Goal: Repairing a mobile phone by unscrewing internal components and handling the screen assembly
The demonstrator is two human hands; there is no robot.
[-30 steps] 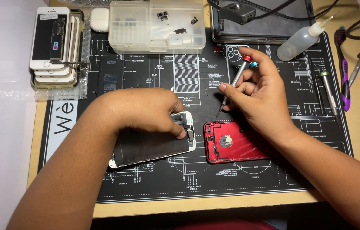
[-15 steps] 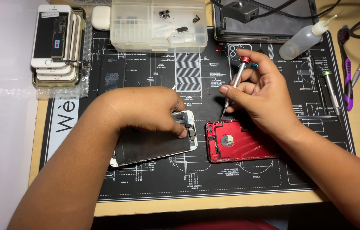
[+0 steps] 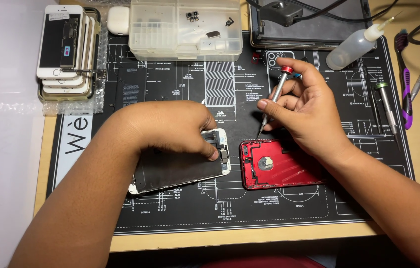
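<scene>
My left hand (image 3: 173, 126) presses down on a detached white-framed phone screen (image 3: 180, 168) lying face down on the black repair mat (image 3: 289, 203); its fingertips rest at the screen's right end by small metal parts. My right hand (image 3: 309, 106) holds a slim screwdriver (image 3: 274, 94) with a red cap, tip pointing down just above the mat. Below that hand lies an opened red phone housing (image 3: 277, 166), empty inside, right beside the screen.
A stack of phones (image 3: 66, 49) sits at the back left. A clear parts box (image 3: 185, 27) stands at the back middle, a squeeze bottle (image 3: 354, 44) to its right. More screwdrivers and tweezers (image 3: 408, 94) lie at the right edge.
The view has shifted slightly. My right hand has lifted the screwdriver a little away from the red housing. My left hand stays on the screen.
</scene>
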